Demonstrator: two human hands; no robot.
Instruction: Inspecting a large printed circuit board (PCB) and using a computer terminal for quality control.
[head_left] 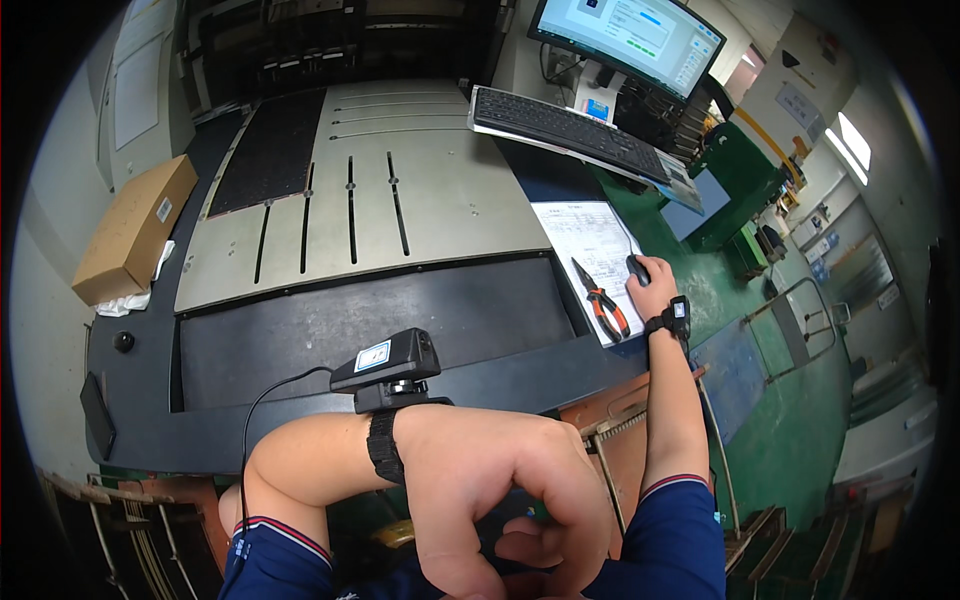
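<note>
My left hand (500, 460) is raised close to the camera, its fingers curled inward. The lower edge cuts off part of it, and what its fingertips hold, if anything, is hidden. A black strapped device (390, 365) with a cable sits on that wrist. At the right, my right hand (654, 288) closes over a black computer mouse (637, 268) resting on printed sheets (585, 235). Beside it on the sheets lie pliers (603, 303) with orange and black handles and dark pointed jaws. A black band with a small device (678, 316) circles my right wrist.
A large slotted metal plate (450, 210) fills the middle of the machine bed. A cardboard box (135, 230) stands at the left near a black knob (123, 342). A keyboard (570, 130) and a lit monitor (630, 35) are at the far right, above green floor.
</note>
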